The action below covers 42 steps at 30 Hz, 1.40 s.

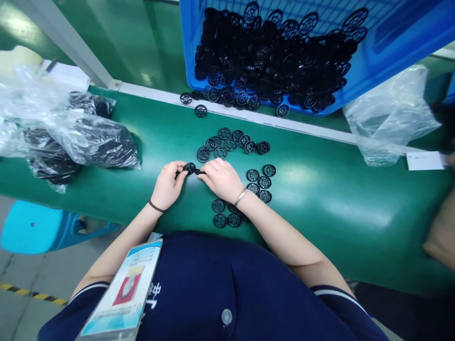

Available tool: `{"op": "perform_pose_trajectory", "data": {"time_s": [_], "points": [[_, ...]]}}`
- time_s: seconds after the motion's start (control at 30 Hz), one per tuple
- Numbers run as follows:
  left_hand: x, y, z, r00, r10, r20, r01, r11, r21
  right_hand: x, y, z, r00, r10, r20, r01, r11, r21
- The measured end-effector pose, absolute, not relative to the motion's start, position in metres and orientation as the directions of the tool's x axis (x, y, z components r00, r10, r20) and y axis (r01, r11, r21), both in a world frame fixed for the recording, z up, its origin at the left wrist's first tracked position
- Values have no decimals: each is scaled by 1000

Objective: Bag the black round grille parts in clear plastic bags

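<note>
My left hand pinches a black spoked plastic wheel at its edge, a little above the green table. From the right, my right hand closes on a slim dark tool whose tip meets the wheel. What kind of tool it is cannot be made out, as my fingers cover most of it. Just beyond my hands lies a loose group of similar wheels. More wheels lie in rows beside my right wrist, and others are partly hidden under my right forearm.
A tilted blue crate heaped with black wheels stands at the back; several have spilled onto the white ledge. Clear bags of black parts lie at left, an empty-looking plastic bag at right. Another person's arm shows at the right edge.
</note>
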State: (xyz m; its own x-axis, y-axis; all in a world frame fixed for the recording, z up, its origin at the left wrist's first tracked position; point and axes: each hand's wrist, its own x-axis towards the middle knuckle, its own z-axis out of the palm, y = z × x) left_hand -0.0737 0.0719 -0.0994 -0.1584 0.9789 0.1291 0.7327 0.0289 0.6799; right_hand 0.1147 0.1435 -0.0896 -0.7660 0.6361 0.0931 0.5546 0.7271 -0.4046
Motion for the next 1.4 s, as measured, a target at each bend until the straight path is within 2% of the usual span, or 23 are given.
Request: {"op": "perform_pose_trajectory", "data": {"time_s": [0.07, 0.13, 0.3, 0.43, 0.53, 0.67, 0.83, 0.93, 1.0, 1.07, 1.2, 1.4], "points": [[-80, 67, -98, -151, 988, 38, 691, 77, 718, 114, 139, -90, -755, 650, 83, 558, 704, -439], [-85, 63, -96, -65, 997, 28, 726, 28, 687, 114, 136, -92, -756, 651, 66, 560, 697, -448], [-85, 68, -93, 58, 976, 209, 866, -153, 477, 115, 137, -91, -748, 662, 50, 605, 711, -358], [-79, 92, -87, 165, 955, 248, 865, -260, 428, 114, 150, -83, -723, 677, 137, 620, 723, -304], [-77, 112, -83, 218, 939, 267, 868, -312, 386, 111, 163, -81, -751, 636, 180, 592, 768, -245], [-77, 122, -84, 206, 935, 290, 865, -312, 393, 110, 174, -85, -786, 594, 172, 546, 797, -257], [-71, 119, -93, 228, 918, 325, 803, -366, 470, 125, 176, -82, -616, 737, 278, 623, 672, -401], [-62, 123, -97, 242, 936, 257, 829, -337, 446, 137, 172, -78, -503, 808, 308, 640, 588, -495], [-57, 126, -98, 221, 948, 230, 852, -302, 428, 141, 167, -79, -506, 818, 272, 640, 568, -518], [-55, 127, -98, 178, 956, 235, 857, -268, 440, 139, 160, -83, -547, 811, 209, 653, 569, -501], [-59, 119, -96, 127, 970, 209, 859, -213, 465, 131, 150, -92, -611, 785, 105, 704, 599, -382], [-62, 124, -91, 104, 969, 223, 900, -187, 395, 135, 159, -90, -591, 790, 165, 733, 611, -298]]}}
